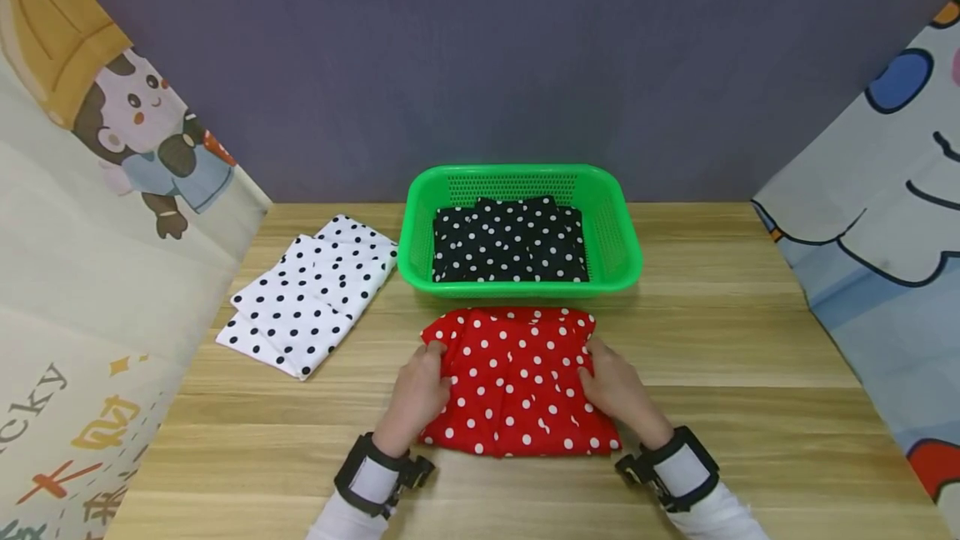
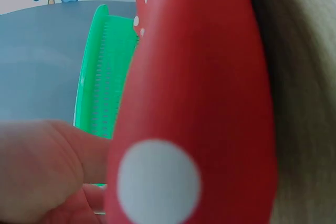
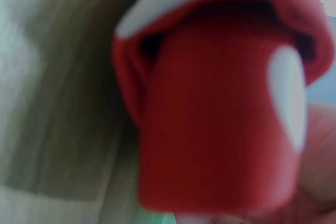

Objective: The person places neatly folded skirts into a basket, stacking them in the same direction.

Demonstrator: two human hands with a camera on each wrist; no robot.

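In the head view, a folded red cloth with white dots (image 1: 517, 386) spreads between both hands, in front of the basket. My left hand (image 1: 418, 390) grips its left edge, thumb on top. Its right edge is pinched by my right hand (image 1: 621, 390). Close up in the left wrist view, the red cloth (image 2: 199, 87) bulges in a smooth fold beside the left hand (image 2: 42, 166). A rounded, layered fold of the red cloth (image 3: 220, 129) fills the right wrist view, covering most of the right hand (image 3: 323, 156).
A green plastic basket (image 1: 517, 289) stands behind the red cloth, with folded black white-dotted cloth (image 1: 510, 244) inside. White black-dotted cloth (image 1: 311, 298) lies folded left of the basket, near its side. A dark grey panel (image 1: 510, 65) rises behind the wooden table (image 1: 735, 340).
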